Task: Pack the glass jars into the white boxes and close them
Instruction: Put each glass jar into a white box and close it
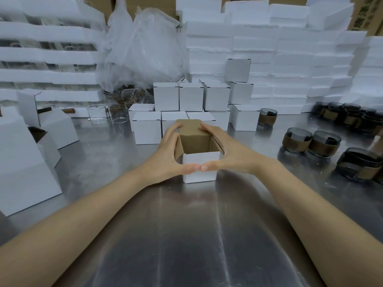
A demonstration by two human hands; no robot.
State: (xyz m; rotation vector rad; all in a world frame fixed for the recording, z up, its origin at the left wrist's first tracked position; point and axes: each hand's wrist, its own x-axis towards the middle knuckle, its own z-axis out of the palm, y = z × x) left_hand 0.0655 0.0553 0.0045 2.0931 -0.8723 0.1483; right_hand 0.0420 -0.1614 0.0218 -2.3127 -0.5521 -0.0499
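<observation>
A small white box (200,175) stands on the metal table in front of me, its top open and its brown inside showing. My left hand (169,155) grips its left side and my right hand (224,151) grips its right side. Both thumbs meet on the white front face, and the fingers curl over the brown lid flap (191,129) at the back. I cannot see whether anything sits inside the box. Dark glass jars with brown bands (310,140) stand to the right.
Closed white boxes (191,97) are stacked behind the open one. More open white boxes (27,162) stand at the left. Clear glass jars (97,113) and a plastic bag (143,48) sit at the back left. Foam slabs (290,65) form a wall behind.
</observation>
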